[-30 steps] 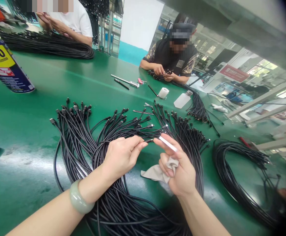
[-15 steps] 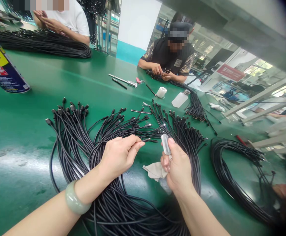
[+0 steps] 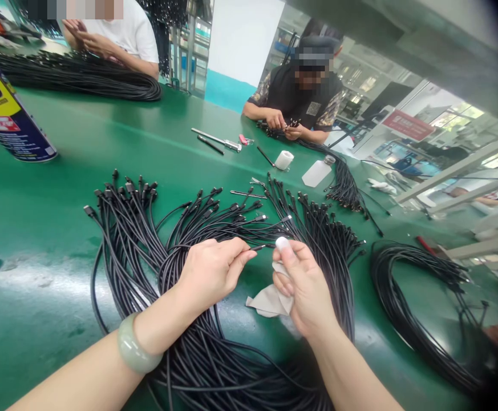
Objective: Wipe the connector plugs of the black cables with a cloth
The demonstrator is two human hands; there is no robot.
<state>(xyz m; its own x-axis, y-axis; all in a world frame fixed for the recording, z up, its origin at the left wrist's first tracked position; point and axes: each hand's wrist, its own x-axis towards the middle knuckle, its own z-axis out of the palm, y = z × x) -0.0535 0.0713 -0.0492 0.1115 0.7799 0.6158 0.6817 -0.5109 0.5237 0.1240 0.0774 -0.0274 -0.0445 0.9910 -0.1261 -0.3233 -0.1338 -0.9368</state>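
Black connector cables (image 3: 214, 228) fan across the bench (image 3: 30, 228) beneath us. Fingers of our left hand (image 3: 214, 274) pinch one cable near its plug; fingers of our right hand (image 3: 306, 291) clench a small white pad (image 3: 282, 244) and a beige cloth (image 3: 270, 302). Many plugs lie unhandled; a coiled bundle (image 3: 407, 297) rests beyond, and a co-worker's hands (image 3: 283, 125) work farther off.

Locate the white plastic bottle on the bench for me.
In the head view, the white plastic bottle lies on the green bench right of centre, just right of a white roll and left of a bunch of black cables.
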